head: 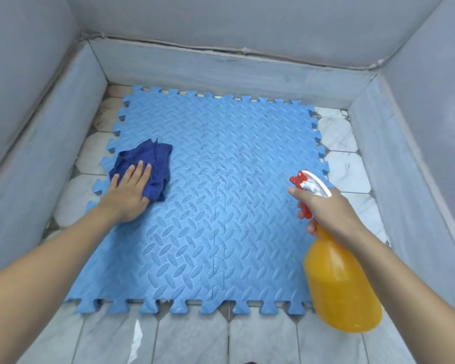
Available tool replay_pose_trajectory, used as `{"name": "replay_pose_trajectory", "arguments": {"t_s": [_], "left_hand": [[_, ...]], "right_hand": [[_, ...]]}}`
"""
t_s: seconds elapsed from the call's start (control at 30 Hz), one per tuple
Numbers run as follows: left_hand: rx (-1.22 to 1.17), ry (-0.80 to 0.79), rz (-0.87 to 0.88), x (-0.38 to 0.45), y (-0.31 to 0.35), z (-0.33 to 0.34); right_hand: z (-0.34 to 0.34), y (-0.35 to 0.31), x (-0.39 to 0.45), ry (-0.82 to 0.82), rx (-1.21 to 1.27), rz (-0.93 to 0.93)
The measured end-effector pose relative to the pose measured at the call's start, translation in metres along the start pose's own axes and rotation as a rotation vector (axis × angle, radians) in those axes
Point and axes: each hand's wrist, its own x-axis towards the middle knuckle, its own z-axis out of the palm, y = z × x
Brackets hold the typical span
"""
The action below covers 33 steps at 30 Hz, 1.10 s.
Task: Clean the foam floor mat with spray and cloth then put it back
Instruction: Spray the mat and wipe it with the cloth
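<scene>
Head view, looking down: a light-blue foam floor mat (210,206) with a raised diamond-plate pattern and interlocking toothed edges lies flat on a pale tiled floor (195,337). The mat consists of two tiles joined along a jigsaw seam that runs from front to back near the centre. Small dark specks are visible on the surface around the seam. The mat sits in a recess bounded on the left, far and right sides by a low grey stone kerb (221,67), with grey walls (247,19) above. Tiled floor shows beside the mat on the left and right, and in front of it.

Left hand (128,197): palm down, fingers extended and flat, pressing a crumpled dark-blue cloth (150,164) onto the left part of the mat. The cloth is pinned under the hand, not clenched in a fist.

Right hand (329,211): closed around the neck of a translucent orange plastic spray bottle (339,285) with a red-and-white trigger head (309,183). The bottle is held above the right edge of the mat, tilted, with the nozzle pointing left towards the mat centre. One finger lies on the red trigger; whether the trigger is depressed cannot be determined.
</scene>
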Motion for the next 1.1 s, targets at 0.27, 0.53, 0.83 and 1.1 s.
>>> {"name": "replay_pose_trajectory", "arguments": {"t_s": [0.27,0.53,0.83,1.1], "left_hand": [[-0.055,-0.037,0.005,-0.003,-0.006,-0.005],[-0.041,-0.034,0.009,-0.002,-0.005,-0.002],[-0.049,0.048,0.000,-0.002,-0.003,0.003],[-0.084,0.234,0.041,0.006,0.050,0.008]], "right_hand": [[0.063,0.013,-0.056,-0.330,-0.585,-0.224],[0.084,0.021,-0.084,-0.617,-0.488,-0.311],[0.064,0.041,-0.085,-0.419,-0.473,-0.275],[0.009,0.089,-0.075,-0.105,-0.340,0.028]]}}
